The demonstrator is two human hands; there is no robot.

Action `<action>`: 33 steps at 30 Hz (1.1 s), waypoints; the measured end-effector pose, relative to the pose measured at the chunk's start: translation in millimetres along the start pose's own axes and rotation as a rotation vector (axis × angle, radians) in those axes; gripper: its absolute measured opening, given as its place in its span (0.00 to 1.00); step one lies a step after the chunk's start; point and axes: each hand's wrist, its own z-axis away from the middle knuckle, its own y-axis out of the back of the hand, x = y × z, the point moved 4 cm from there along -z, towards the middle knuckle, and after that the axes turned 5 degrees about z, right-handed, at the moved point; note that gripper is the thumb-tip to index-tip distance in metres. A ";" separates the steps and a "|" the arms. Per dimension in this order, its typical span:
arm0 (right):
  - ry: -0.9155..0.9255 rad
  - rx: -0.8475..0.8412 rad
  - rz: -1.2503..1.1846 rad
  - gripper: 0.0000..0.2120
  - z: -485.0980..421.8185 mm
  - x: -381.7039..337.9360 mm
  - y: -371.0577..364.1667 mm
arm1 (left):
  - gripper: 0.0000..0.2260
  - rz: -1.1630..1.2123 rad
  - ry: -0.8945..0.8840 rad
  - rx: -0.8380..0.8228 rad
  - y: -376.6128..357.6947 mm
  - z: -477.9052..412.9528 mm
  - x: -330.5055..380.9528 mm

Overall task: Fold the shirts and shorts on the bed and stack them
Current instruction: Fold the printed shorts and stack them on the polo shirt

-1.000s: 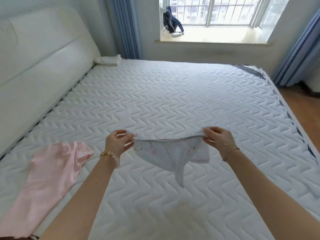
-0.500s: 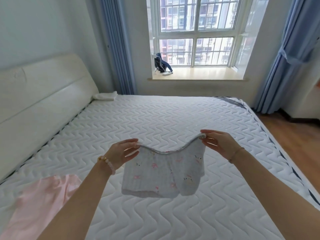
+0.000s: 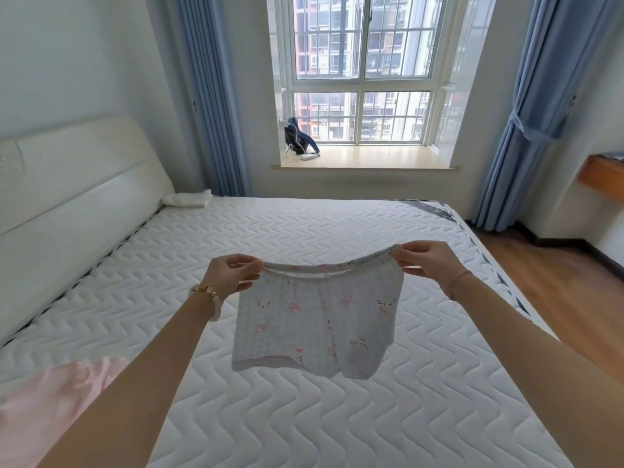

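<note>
A pair of pale grey shorts printed with pink bows and cat faces hangs in the air above the white quilted bed. My left hand pinches the left end of the waistband. My right hand pinches the right end, and the waistband is stretched between them. The legs hang straight down, clear of the mattress. A pink garment lies crumpled on the bed at the lower left, partly behind my left forearm.
A white padded headboard runs along the left. A small folded white cloth lies at the bed's far left corner. Wooden floor shows past the bed's right edge. A window sill with a dark object is beyond.
Both hands have raised the shorts and pulled the waistband taut, so the shorts now hang flat and open instead of bunched. My view has tilted up toward the window.
</note>
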 end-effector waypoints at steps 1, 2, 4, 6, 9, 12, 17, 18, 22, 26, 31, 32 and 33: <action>0.004 0.009 -0.003 0.10 1.7 -0.7 2.2 | 0.03 -0.017 -0.020 0.011 -0.5 -0.3 1.1; 0.006 0.017 -0.009 0.10 4.0 -0.9 4.2 | 0.02 -0.030 -0.039 0.015 -1.4 0.6 2.1; 0.008 0.037 -0.020 0.10 10.4 -0.8 7.4 | 0.02 -0.060 -0.073 0.009 -3.6 5.5 2.5; 0.012 0.056 -0.009 0.10 20.9 1.1 10.2 | 0.02 -0.094 -0.095 0.000 -4.9 14.3 -0.4; -0.009 0.066 0.036 0.07 44.6 12.6 11.5 | 0.02 -0.136 -0.098 -0.032 -3.0 31.4 -13.5; -0.061 0.080 0.138 0.05 72.2 37.2 7.6 | 0.03 -0.169 -0.046 -0.107 -1.7 51.8 -36.7; -0.143 0.088 0.199 0.05 117.8 87.2 -1.6 | 0.12 -0.220 -0.056 -0.110 7.5 83.3 -78.7; -0.147 0.084 0.207 0.05 125.1 94.6 -3.2 | 0.14 -0.259 -0.089 -0.104 10.4 87.0 -84.4; -0.143 0.072 0.255 0.05 138.0 113.8 -10.9 | 0.10 -0.338 -0.153 -0.094 15.2 91.2 -99.9; -0.186 0.046 0.220 0.05 130.2 135.6 -24.5 | 0.03 -0.295 -0.076 -0.118 11.0 80.9 -122.4; -0.304 -0.002 0.181 0.04 92.8 194.2 -49.1 | 0.03 -0.295 0.157 -0.161 -1.8 45.8 -184.0; -0.324 0.003 0.184 0.05 80.7 209.4 -53.6 | 0.02 -0.289 0.193 -0.156 -5.1 35.9 -197.3; -0.341 0.011 0.188 0.06 66.7 224.7 -58.1 | 0.02 -0.287 0.218 -0.144 -9.1 24.0 -209.9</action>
